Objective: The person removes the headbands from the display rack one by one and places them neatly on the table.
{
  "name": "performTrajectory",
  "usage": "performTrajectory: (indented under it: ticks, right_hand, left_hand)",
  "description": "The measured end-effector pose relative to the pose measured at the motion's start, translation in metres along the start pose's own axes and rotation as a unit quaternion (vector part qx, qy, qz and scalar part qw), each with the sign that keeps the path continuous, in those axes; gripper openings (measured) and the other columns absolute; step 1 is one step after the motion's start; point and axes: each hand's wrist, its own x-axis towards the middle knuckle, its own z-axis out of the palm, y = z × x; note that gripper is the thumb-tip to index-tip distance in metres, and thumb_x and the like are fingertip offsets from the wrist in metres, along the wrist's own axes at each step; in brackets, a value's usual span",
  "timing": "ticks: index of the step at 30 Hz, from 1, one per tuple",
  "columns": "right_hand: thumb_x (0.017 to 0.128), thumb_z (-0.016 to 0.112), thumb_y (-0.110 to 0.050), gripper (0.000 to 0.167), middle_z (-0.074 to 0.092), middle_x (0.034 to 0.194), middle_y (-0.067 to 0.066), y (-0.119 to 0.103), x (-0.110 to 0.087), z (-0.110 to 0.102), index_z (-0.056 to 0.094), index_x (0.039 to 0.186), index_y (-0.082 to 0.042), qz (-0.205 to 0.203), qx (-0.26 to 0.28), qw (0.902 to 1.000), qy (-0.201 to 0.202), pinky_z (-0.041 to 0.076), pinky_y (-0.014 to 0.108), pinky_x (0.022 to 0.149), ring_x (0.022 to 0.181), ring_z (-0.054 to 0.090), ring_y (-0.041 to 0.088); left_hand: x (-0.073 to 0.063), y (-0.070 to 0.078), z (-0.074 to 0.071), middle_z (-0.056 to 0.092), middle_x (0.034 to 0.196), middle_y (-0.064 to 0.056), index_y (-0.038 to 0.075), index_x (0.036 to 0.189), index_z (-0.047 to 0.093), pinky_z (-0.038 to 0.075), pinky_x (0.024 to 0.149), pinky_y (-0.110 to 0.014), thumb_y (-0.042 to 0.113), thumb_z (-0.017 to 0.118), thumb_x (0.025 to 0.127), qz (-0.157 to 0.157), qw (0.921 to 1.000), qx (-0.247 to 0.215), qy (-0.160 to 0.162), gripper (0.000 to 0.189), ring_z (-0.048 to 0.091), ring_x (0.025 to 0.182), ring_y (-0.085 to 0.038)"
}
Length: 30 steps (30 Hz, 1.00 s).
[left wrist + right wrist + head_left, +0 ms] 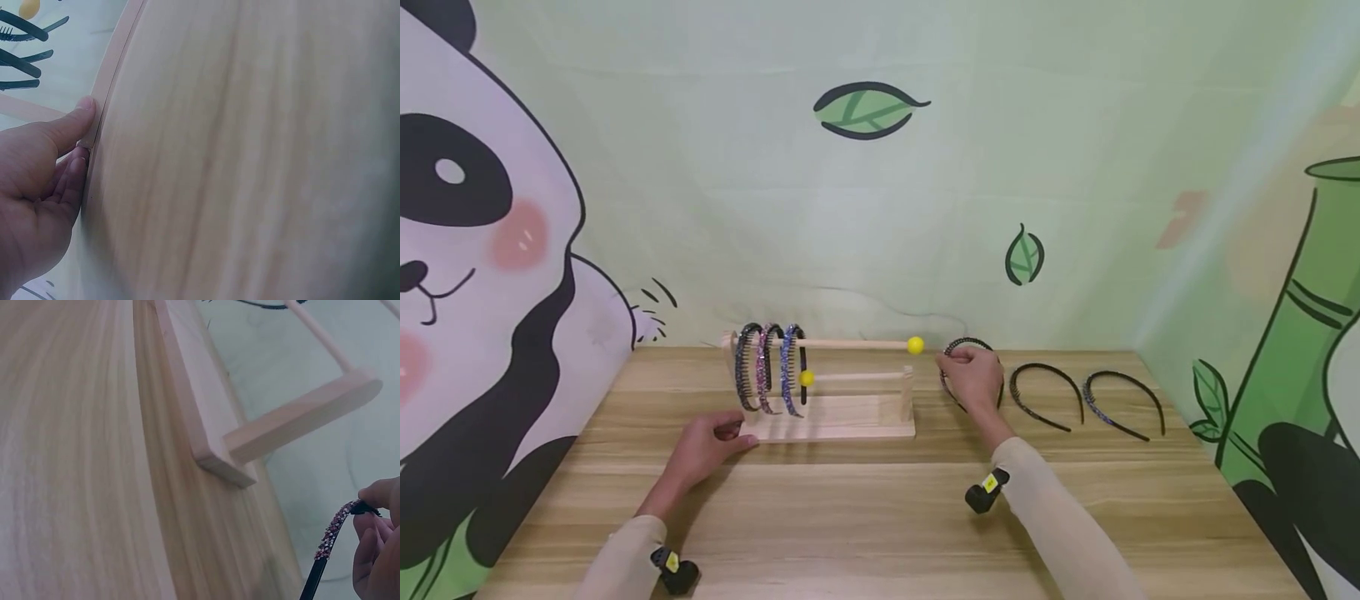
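Note:
A wooden headband rack (835, 432) stands on the table, with two rods tipped by yellow balls. On its upper rod hang a dark headband (743, 371), a pink glittery headband (763, 371) and a blue glittery headband (787, 367). My left hand (703, 446) grips the rack's base at its left front corner, thumb on top and fingers against the end. Right of the rack, my right hand (973, 375) pinches a black headband with pinkish glitter (331, 534) between thumb and fingers. The hand covers part of this headband in the head view.
Two more headbands lie on the table right of my right hand: a dark headband (1016, 390) and one with blue glitter (1096, 408). Behind the wooden table (850, 517) hangs a printed cloth backdrop (737, 183). The upper rod's yellow ball (915, 345) faces right.

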Motion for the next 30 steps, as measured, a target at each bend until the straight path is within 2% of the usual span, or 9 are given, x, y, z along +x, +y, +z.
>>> performTrajectory:
  ticks: [11, 20, 30]
  right_hand:
    - [0.083, 0.083, -0.028, 0.019, 0.077, 0.087, 0.006, 0.015, 0.004, 0.005, 0.079, 0.085, -0.01, 0.017, -0.038, 0.9991, -0.012, 0.054, 0.038, 0.075, 0.082, 0.069, 0.023]
    - [0.083, 0.085, -0.022, 0.017, 0.078, 0.085, 0.01, 0.023, 0.007, 0.011, 0.08, 0.083, -0.005, -0.01, -0.045, 0.9989, -0.011, 0.054, 0.045, 0.085, 0.084, 0.07, 0.029]
    - [0.082, 0.086, -0.021, 0.018, 0.077, 0.079, 0.009, 0.029, 0.009, 0.02, 0.08, 0.081, -0.004, -0.001, -0.038, 0.9992, -0.012, 0.055, 0.043, 0.087, 0.073, 0.072, 0.027]
  left_hand:
    - [-0.002, 0.0, 0.0, 0.072, 0.117, -0.021, -0.008, 0.13, 0.064, 0.059, 0.089, -0.043, 0.027, 0.082, 0.089, 0.004, 1.0, -0.001, 0.0, 0.057, 0.069, 0.103, -0.029]
    - [-0.003, 0.002, 0.001, 0.072, 0.118, -0.022, -0.008, 0.13, 0.064, 0.059, 0.088, -0.043, 0.026, 0.082, 0.089, 0.0, 1.0, -0.006, 0.006, 0.056, 0.07, 0.103, -0.029]
    - [-0.003, 0.003, 0.001, 0.07, 0.123, -0.024, -0.008, 0.131, 0.063, 0.058, 0.092, -0.047, 0.026, 0.082, 0.089, -0.005, 1.0, -0.008, 0.001, 0.058, 0.069, 0.108, -0.033]
